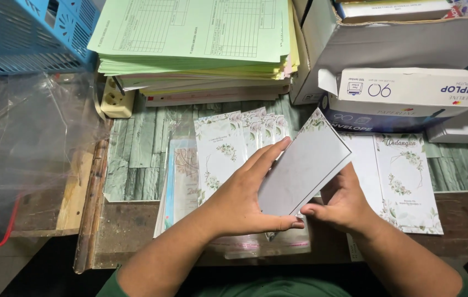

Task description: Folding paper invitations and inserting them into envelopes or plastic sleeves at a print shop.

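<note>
1. The left hand (pixel 245 201) is wrapped round the near left edge of a pale grey rectangular card with a leafy printed corner (pixel 305 168): fingers stretched long up its left side, thumb pressed flat under its near edge.
2. The right hand (pixel 341 203) comes in from the near right, fingers curled behind the card, thumb pinching its near right edge.
3. The card sits tilted, its far corner pointing up and right, lifted above the table between the two hands.
4. Both forearms reach in from the near edge, converging on the card; green sleeves show at the very bottom.
5. Just beyond the left hand lies a fanned row of white floral-printed cards (pixel 239 143), overlapping one another.
6. To the right of the held card, a white floral sheet in a clear sleeve (pixel 407 181) lies flat.
7. Far behind, a stack of pale green and yellow paper forms (pixel 195 38) rests on the green-patterned table (pixel 135 154).
8. Far right, a blue-and-white envelope box (pixel 404 99) stands open.
9. At the left, crumpled clear plastic (pixel 30 137) lies beneath a blue plastic basket (pixel 25 33).
</note>
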